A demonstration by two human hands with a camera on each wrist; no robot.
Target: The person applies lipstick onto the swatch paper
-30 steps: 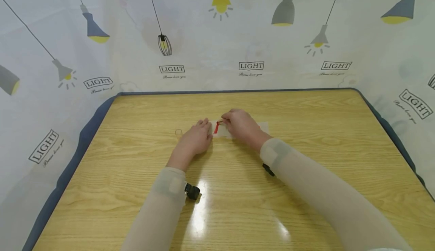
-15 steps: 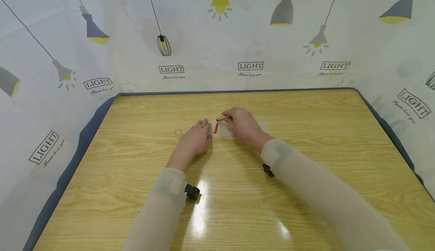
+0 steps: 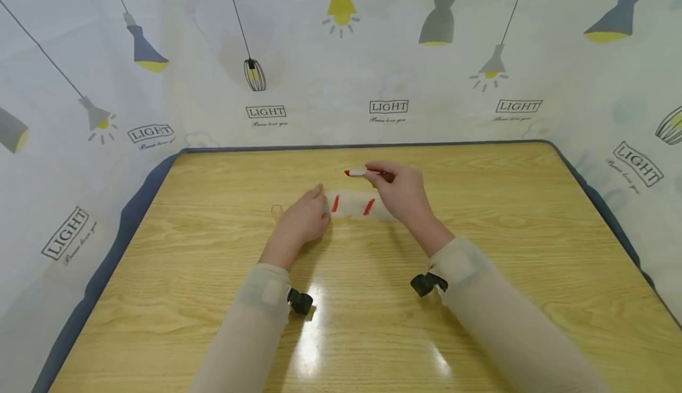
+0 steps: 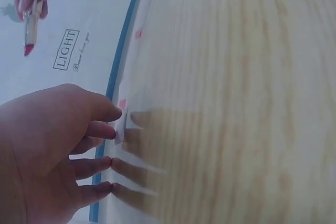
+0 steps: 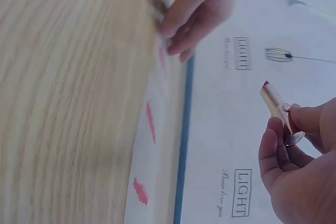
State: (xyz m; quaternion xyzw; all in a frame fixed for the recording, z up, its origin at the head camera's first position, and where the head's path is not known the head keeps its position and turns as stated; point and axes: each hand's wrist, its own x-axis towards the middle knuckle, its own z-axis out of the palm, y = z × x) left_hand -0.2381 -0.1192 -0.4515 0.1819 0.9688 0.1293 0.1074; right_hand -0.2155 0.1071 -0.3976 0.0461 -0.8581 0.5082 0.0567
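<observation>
My right hand (image 3: pixel 406 195) holds a lipstick (image 3: pixel 356 173) by its base, above and behind the strip. Its red tip points left. A right wrist close-up shows the lipstick's pale gold tube (image 5: pixel 273 100), with a small shiny disc (image 5: pixel 295 138) at the fingers. On the table lies a thin whitish paper strip (image 3: pixel 348 205) with red strokes; the right wrist view shows one stroke (image 5: pixel 149 121) between two others. My left hand (image 3: pixel 306 216) is at the strip's left end, thumb and forefinger pinching its edge (image 4: pixel 121 125), while other fingertips touch the table.
A faint thin loop (image 3: pixel 276 209) lies on the wooden table (image 3: pixel 362 322) to the left of my left hand. A white lamp-printed curtain (image 3: pixel 319 55) surrounds the table's back and sides. Small black cameras (image 3: pixel 301 302) sit on both wrists.
My right hand has lifted away from the strip, up and to the right, with the lipstick. A second red stroke has come into view. My left fingers have drawn in at the strip's end.
</observation>
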